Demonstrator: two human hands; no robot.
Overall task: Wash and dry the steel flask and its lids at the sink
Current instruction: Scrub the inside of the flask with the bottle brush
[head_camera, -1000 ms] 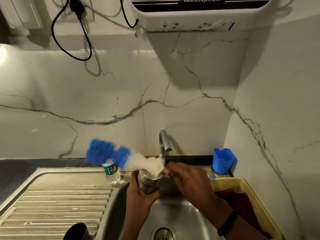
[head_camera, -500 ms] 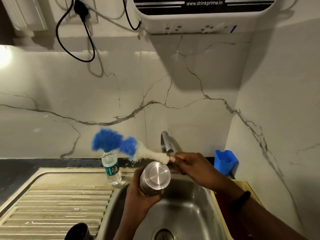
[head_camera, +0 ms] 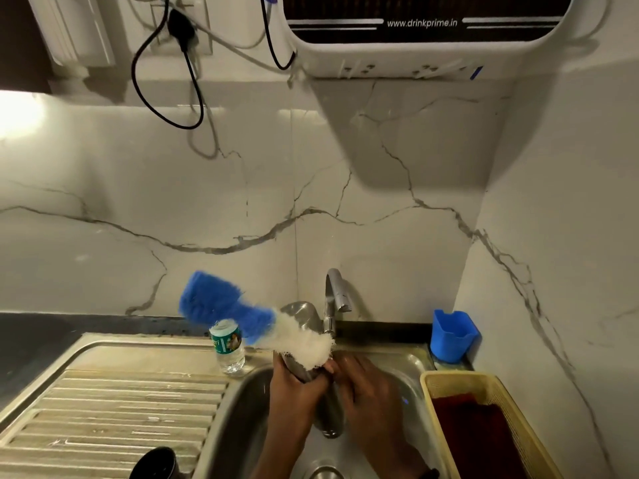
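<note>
steel flask [head_camera: 304,369] is gripped by left hand [head_camera: 294,392] over the sink [head_camera: 238,409]. bottle brush [head_camera: 262,323], blue and white bristles, is held by right hand [head_camera: 366,388], laid against the flask.

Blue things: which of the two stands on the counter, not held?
The blue cup right of the tap; the blue-and-white brush is held over the sink.

Dim, warm-grey light overall. Bright glare patch on wall [head_camera: 14,112] at left edge, blown out. Purifier [head_camera: 425,32] casts a broad soft shadow on the wall below it. Brush [head_camera: 242,316] motion-blurred, bristles smeared; hands soft too. Sink [head_camera: 408,368] shows dull reflections. Wide-angle bend at edges, corners darker, bench lines curve.
</note>
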